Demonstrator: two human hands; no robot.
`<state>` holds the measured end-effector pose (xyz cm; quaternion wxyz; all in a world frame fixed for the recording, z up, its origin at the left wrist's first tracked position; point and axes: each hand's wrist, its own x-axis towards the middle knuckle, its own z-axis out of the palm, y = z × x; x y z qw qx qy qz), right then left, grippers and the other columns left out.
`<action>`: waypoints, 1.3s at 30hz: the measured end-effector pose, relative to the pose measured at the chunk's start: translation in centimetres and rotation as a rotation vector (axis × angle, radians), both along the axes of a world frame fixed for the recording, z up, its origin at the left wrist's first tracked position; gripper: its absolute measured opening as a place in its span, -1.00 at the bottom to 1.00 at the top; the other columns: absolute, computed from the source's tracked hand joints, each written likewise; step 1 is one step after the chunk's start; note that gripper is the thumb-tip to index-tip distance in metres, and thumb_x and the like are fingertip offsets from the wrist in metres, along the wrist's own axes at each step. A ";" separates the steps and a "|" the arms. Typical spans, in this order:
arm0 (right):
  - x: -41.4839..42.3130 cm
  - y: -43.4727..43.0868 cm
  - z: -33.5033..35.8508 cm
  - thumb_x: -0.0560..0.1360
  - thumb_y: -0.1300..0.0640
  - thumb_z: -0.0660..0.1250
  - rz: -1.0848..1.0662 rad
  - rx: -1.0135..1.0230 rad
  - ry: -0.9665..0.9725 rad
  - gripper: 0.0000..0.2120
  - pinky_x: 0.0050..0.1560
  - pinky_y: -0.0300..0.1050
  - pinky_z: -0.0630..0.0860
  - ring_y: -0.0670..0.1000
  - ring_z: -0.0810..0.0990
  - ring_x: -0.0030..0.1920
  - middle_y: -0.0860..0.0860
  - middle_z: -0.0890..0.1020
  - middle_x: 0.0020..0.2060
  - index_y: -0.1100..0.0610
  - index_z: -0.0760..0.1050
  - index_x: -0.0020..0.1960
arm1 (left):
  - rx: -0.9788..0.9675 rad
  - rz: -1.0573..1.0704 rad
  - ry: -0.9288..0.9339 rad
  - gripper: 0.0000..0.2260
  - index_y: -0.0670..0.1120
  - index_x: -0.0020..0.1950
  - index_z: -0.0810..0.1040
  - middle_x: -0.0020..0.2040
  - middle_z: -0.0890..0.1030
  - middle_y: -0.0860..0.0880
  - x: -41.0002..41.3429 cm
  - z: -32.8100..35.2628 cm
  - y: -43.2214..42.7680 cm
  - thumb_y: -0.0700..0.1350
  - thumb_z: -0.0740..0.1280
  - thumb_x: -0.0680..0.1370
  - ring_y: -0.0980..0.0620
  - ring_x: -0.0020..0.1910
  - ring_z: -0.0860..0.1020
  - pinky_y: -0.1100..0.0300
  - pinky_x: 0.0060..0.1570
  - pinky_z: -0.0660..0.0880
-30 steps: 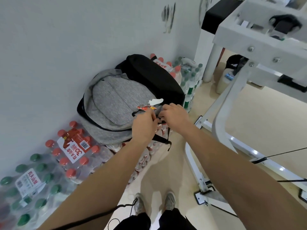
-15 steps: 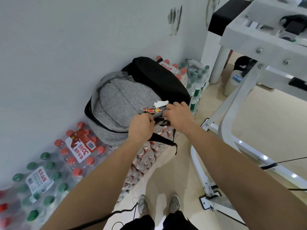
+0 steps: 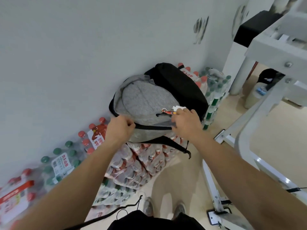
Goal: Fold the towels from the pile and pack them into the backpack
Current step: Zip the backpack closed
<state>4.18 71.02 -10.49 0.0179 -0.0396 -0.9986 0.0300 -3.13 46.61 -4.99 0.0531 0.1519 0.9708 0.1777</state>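
Two hands on backpack [image 3: 146, 103]: we pinched the zip [image 3: 152, 127] with left hand [image 3: 120, 129], gripped its fabric with right hand [image 3: 186, 124].

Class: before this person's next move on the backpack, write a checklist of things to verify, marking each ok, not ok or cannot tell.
1. Left hand pinches the backpack at the left end of the zip line: ok.
2. Right hand grips the backpack at the right end: ok.
3. Backpack sits supported on the bottled-water packs: ok.
4. Zip line open between the hands: cannot tell.
5. Towels within reach: cannot tell, none in view.
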 end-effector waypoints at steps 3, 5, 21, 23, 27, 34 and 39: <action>-1.3 -3.8 0.9 0.48 -0.19 0.33 0.160 -0.139 0.085 -0.69 0.15 0.03 0.43 0.07 0.52 0.14 -0.02 0.56 0.06 -0.02 0.60 0.10 | 0.038 -0.021 -0.008 -0.88 -0.06 -0.15 0.69 -0.25 0.65 0.07 0.2 -0.1 0.4 -0.10 0.36 0.52 0.12 -0.28 0.55 0.27 -0.28 0.41; -2.4 -6.1 1.1 0.48 -0.20 0.34 0.212 -0.165 0.128 -0.68 0.16 0.02 0.43 0.06 0.54 0.11 -0.02 0.60 0.02 -0.01 0.61 0.09 | 0.065 -0.029 0.005 -0.89 -0.03 -0.12 0.69 -0.23 0.65 0.08 0.4 -0.2 0.6 -0.08 0.37 0.52 0.12 -0.24 0.57 0.26 -0.25 0.44; -6.3 -10.5 2.8 0.54 -0.07 0.28 0.281 0.110 -0.096 -0.82 0.09 0.03 0.39 0.07 0.58 0.01 -0.01 0.63 -0.09 0.02 0.58 -0.04 | 0.102 0.205 0.025 -0.91 -0.01 -0.08 0.64 -0.14 0.67 -0.05 -9.9 0.0 -6.6 -0.09 0.34 0.53 -0.09 -0.15 0.62 0.08 -0.14 0.55; -8.4 -12.1 4.3 0.54 -0.18 0.20 0.222 -0.006 -0.005 -0.68 0.04 0.01 0.46 0.08 0.59 0.01 0.00 0.63 -0.06 0.03 0.58 -0.01 | 0.122 0.175 0.037 -0.92 0.01 -0.06 0.63 -0.11 0.66 -0.02 -10.4 -0.4 -5.9 -0.07 0.33 0.55 -0.06 -0.14 0.61 0.09 -0.14 0.53; -13.0 -15.9 4.3 0.59 -0.19 0.16 0.158 -0.100 -0.107 -0.61 0.02 0.03 0.44 0.13 0.58 0.09 0.05 0.62 0.05 0.09 0.52 0.14 | 0.118 0.116 0.068 -0.91 0.00 -0.04 0.60 -0.08 0.64 0.01 -11.7 -1.1 -6.3 -0.07 0.31 0.57 -0.01 -0.15 0.58 0.14 -0.20 0.48; -14.3 -16.3 1.3 0.56 0.19 0.25 0.317 0.012 -0.062 -0.84 -0.04 -0.04 0.42 0.08 0.60 -0.05 -0.01 0.64 -0.08 0.05 0.60 0.00 | 0.056 0.167 0.162 -0.90 0.00 -0.04 0.61 -0.06 0.64 -0.02 -16.9 -1.3 -8.0 -0.06 0.31 0.56 -0.10 -0.08 0.59 0.08 -0.18 0.50; -14.2 -16.0 1.8 0.59 0.09 0.23 0.429 0.035 -0.200 -0.84 0.09 -0.01 0.44 0.07 0.59 -0.02 -0.02 0.63 -0.08 0.03 0.58 -0.04 | 0.053 0.128 0.208 -0.89 -0.01 -0.03 0.60 -0.04 0.63 -0.01 -19.4 -0.9 -5.6 -0.08 0.28 0.58 -0.12 -0.10 0.58 0.10 -0.23 0.43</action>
